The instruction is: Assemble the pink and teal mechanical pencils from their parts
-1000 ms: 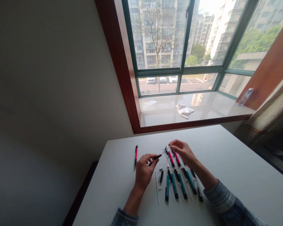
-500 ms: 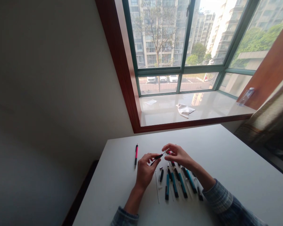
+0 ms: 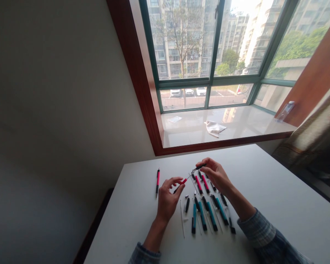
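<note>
No words, brand names or numbers could be read anywhere. The pink-and-black pen (image 3: 157, 181) lying on the white table (image 3: 266, 190) and the teal pen barrels (image 3: 212, 216) showed no legible print. The plastic bottle (image 3: 286, 111) on the windowsill (image 3: 187, 134) was too small and blurred for any label to be made out, as were the number plates of the parked cars (image 3: 188, 91) outside.
</note>
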`<control>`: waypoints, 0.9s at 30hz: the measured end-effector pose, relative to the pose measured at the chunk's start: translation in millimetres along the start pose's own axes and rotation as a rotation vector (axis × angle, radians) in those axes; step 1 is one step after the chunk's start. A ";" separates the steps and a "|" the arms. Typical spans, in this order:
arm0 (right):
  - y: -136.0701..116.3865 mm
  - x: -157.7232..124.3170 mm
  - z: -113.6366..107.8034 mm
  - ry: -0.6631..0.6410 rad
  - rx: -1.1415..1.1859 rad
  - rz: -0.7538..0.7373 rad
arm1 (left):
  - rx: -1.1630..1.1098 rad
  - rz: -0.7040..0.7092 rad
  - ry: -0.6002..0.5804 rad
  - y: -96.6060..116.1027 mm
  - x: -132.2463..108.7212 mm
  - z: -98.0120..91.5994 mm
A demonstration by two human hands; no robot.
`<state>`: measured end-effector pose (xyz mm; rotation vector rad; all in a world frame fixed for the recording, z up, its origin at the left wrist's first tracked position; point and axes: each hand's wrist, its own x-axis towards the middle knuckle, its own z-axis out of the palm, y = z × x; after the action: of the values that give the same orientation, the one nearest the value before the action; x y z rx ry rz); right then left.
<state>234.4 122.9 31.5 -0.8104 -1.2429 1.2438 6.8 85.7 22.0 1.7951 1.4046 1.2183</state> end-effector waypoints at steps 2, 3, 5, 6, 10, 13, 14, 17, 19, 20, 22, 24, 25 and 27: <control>-3.2 1.7 -9.3 0.062 -0.063 -0.003 | 0.029 0.025 0.076 -2.0 1.6 -2.6; -4.4 2.2 -12.6 0.073 -0.117 -0.005 | 0.043 0.039 0.106 -2.9 2.3 -3.9; -5.7 2.5 -16.2 0.050 -0.215 -0.011 | 0.069 0.061 0.143 -4.5 3.4 -5.8; -5.8 2.4 -16.6 0.021 -0.251 -0.015 | 0.079 0.067 0.150 -5.1 3.7 -6.4; -3.0 1.3 -12.6 -0.073 -0.333 -0.018 | 0.104 0.085 0.151 -6.0 3.4 -6.3; -0.5 0.8 -9.1 -0.076 -0.354 -0.028 | 0.131 0.104 0.142 -6.4 2.9 -5.4; -0.1 0.7 -8.4 -0.082 -0.358 -0.031 | 0.140 0.109 0.138 -6.7 2.8 -5.2; -0.5 0.6 -7.0 -0.112 -0.367 -0.036 | 0.155 0.118 0.125 -7.3 2.5 -4.9; -1.5 0.4 -6.6 -0.122 -0.369 -0.040 | 0.153 0.118 0.117 -7.2 2.4 -5.0; -2.1 0.3 -6.4 -0.127 -0.370 -0.041 | 0.151 0.118 0.114 -7.1 2.4 -5.0; -3.1 0.1 -5.8 -0.142 -0.374 -0.038 | 0.147 0.121 0.109 -6.5 2.3 -5.2; -3.7 -0.3 -4.8 -0.154 -0.385 -0.040 | 0.148 0.128 0.104 -6.0 2.2 -5.2; -3.8 -0.6 -4.0 -0.161 -0.393 -0.046 | 0.151 0.132 0.102 -5.9 2.2 -5.2; -3.1 -1.4 -1.6 -0.176 -0.413 -0.064 | 0.158 0.144 0.094 -6.0 1.9 -4.6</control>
<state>236.8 121.1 33.8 -0.9608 -1.6899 1.0362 0.0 88.8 19.5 1.9996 1.4814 1.3118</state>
